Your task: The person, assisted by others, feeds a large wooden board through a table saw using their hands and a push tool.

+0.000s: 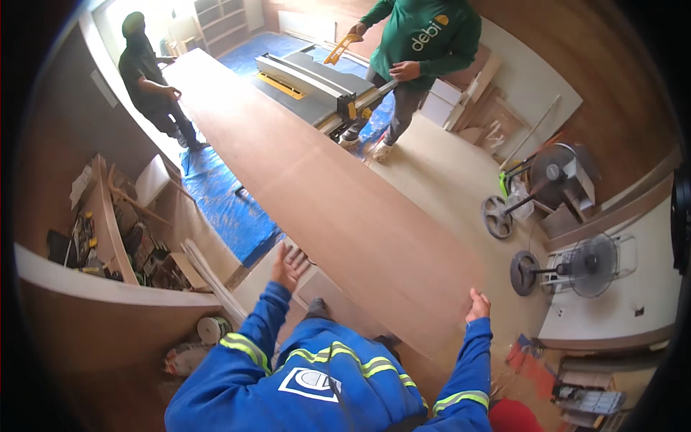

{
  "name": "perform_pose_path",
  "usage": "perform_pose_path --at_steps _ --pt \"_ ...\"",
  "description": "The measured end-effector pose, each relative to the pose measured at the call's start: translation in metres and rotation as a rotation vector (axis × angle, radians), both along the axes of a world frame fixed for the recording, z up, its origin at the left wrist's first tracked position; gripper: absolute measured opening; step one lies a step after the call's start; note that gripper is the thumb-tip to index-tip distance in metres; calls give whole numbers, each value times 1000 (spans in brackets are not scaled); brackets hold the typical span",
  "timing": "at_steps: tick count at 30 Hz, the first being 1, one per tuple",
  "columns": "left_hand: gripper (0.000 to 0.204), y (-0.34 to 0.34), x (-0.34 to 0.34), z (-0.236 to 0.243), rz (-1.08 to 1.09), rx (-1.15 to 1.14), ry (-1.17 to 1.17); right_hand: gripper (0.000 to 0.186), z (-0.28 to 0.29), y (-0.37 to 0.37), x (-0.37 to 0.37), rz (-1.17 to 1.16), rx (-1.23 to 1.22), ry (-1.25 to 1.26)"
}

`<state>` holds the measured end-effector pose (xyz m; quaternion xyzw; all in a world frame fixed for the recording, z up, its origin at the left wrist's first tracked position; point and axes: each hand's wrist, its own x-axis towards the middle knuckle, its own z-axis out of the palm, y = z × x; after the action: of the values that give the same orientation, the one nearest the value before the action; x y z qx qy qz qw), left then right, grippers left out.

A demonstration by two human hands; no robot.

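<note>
At the far left a cluttered shelf of tools (101, 237) stands against the wall, with blue floor sheeting (223, 205) beside it, and a person in dark clothes (151, 75) stands near the far left corner of the long brown board (324, 187). That board runs from the upper left down toward the lower middle of the view, its near end just ahead of the wearer's two blue sleeves. The left hand (289, 265) sits at the board's left edge near the end, fingers spread apart and extended, palm toward the edge; whether it presses or only hovers I cannot tell. The board looks large, thin and stiff, likely heavy and prone to flexing along its length, so it is best held at the long edges with support at both ends. The right hand (477, 305) rests on the right edge, fingers curled loosely over it. Beyond, a table saw (317, 86) and a person in a green top (421, 43); at right, two floor fans (568, 266)
</note>
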<state>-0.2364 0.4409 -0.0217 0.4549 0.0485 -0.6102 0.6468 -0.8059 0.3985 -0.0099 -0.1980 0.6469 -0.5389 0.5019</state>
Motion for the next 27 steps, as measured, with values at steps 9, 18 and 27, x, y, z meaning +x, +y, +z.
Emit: perform_pose_path --at_steps 9,18,27 --pt "70 -27 -48 -30 226 -16 -52 55 11 60 -280 -137 142 482" --pt "76 -10 -227 -46 212 66 -24 69 6 85 -556 -202 555 1100" --pt "91 41 -424 -11 38 164 59 50 34 -106 -342 505 -258 1390"
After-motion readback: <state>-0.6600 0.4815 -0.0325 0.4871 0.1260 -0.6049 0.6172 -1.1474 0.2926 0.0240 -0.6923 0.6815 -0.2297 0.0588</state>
